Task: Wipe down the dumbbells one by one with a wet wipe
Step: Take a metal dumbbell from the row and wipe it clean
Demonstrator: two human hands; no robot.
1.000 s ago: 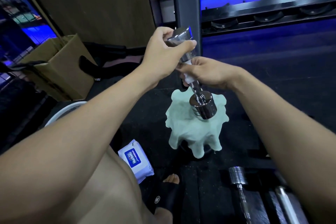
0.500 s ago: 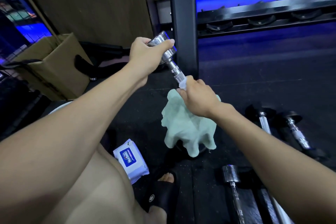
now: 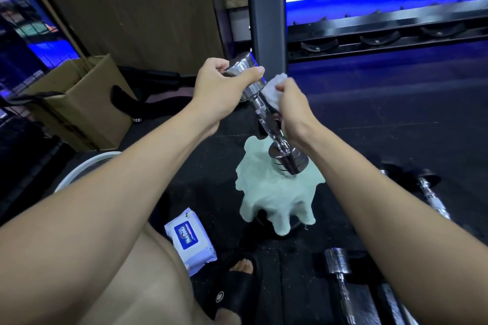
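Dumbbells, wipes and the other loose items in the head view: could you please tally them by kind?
Chrome dumbbells: 4, one held, three on the floor
Wet wipe: 1
Wipe pack: 1
Pale green cloth: 1
Cardboard box: 1
Total: 8

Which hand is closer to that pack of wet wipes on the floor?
Left. The left hand is up-right of the wet wipes pack; the right hand is farther right.
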